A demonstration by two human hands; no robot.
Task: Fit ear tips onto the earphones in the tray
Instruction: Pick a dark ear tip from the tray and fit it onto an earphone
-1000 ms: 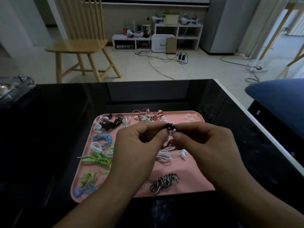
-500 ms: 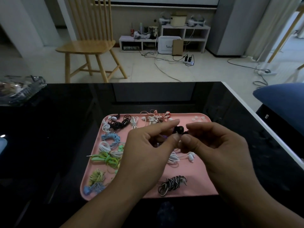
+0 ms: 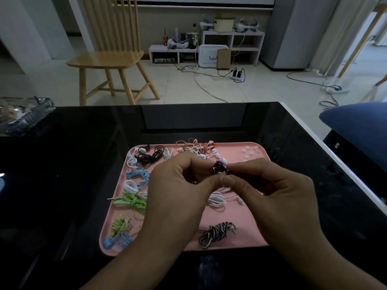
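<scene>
Both hands raised just above the pink tray (image 3: 259,237), fingertips meeting over its middle. Left hand (image 3: 180,189) and right hand (image 3: 270,191) each pinch the same small dark earbud (image 3: 219,169), thumbs pressed close together beneath it; whether a tip is seated on it cannot be told. On the tray: loose white ear tips (image 3: 250,152) in the far right corner, coiled earphones along the left edge, blue (image 3: 138,175), white, green (image 3: 132,203), and a black-and-white bundle (image 3: 216,232) near the front edge. Tray sits on a glossy black table (image 3: 62,174); wooden chair (image 3: 109,59) beyond the tray.
</scene>
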